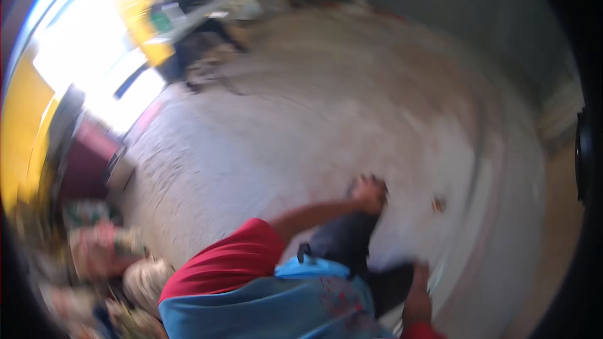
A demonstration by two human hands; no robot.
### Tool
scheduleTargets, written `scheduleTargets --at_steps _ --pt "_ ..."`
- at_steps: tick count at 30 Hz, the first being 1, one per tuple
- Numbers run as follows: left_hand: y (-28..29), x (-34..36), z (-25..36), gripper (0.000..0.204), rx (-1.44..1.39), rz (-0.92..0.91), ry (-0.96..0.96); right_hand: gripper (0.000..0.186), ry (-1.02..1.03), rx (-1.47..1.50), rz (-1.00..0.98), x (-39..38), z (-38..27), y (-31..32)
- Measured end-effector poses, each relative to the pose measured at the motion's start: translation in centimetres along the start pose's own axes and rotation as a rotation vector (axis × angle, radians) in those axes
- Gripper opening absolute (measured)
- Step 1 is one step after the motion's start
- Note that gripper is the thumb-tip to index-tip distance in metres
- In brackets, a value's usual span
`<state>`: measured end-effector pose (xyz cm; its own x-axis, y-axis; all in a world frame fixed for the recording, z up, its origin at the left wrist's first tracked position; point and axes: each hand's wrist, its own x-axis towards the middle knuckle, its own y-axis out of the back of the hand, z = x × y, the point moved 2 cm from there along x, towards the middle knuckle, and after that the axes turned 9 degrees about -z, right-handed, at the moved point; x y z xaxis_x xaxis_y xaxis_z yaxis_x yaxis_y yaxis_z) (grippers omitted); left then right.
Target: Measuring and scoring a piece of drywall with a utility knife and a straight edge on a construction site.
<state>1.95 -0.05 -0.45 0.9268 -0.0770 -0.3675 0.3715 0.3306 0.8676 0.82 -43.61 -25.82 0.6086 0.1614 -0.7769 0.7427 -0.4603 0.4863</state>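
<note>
My left hand (370, 193) is at the knee of my dark trousers (339, 238), blurred, its fingers too smeared to read. My right hand (419, 279) hangs lower down at the right, beside my other leg, with a pale, thin shape by it that I cannot make out. Both arms come out of red sleeves. Past my left hand, a small brownish object (438, 204) lies on the dusty concrete floor (301, 125).
Stuffed sacks (107, 251) crowd the lower left, below a maroon item (91, 160) by the bright opening (81, 44) in the yellow wall. A pale shelf (201, 9) with dark items stands at the back. A grey wall (477, 19) runs along the right.
</note>
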Motion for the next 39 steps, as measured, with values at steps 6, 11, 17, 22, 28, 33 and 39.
scheduleTargets --at_steps 6,11,17,22,28,33,39 --pt "-3.3 6.6 -0.8 0.034 -0.601 0.404 -0.313 0.056 0.172 0.247 0.765 -13.9 -3.7 -3.2" --pt "-10.6 5.8 -5.6 0.035 -0.702 0.280 0.048 0.049 -0.179 0.961 0.824 -25.7 2.0 -13.7" --pt "-18.5 3.2 -14.0 0.043 -0.557 -0.087 0.246 0.041 -0.437 1.299 0.886 -29.6 9.0 -24.8" --pt "-17.8 7.3 -9.3 0.042 -0.423 -0.200 0.266 0.039 -0.515 1.394 0.882 -29.1 9.6 -25.4" --pt "-15.4 20.4 6.6 0.039 -0.167 -0.129 -0.162 0.038 -0.515 0.949 1.017 -23.8 11.7 -17.1" --pt "-17.3 32.8 20.8 0.044 -0.062 -0.273 -0.190 0.043 -0.575 0.926 0.981 -18.2 13.4 -6.6" --pt "-21.3 40.6 28.7 0.061 -0.315 -0.233 0.107 0.047 -0.581 0.189 0.866 -13.5 15.0 0.0"
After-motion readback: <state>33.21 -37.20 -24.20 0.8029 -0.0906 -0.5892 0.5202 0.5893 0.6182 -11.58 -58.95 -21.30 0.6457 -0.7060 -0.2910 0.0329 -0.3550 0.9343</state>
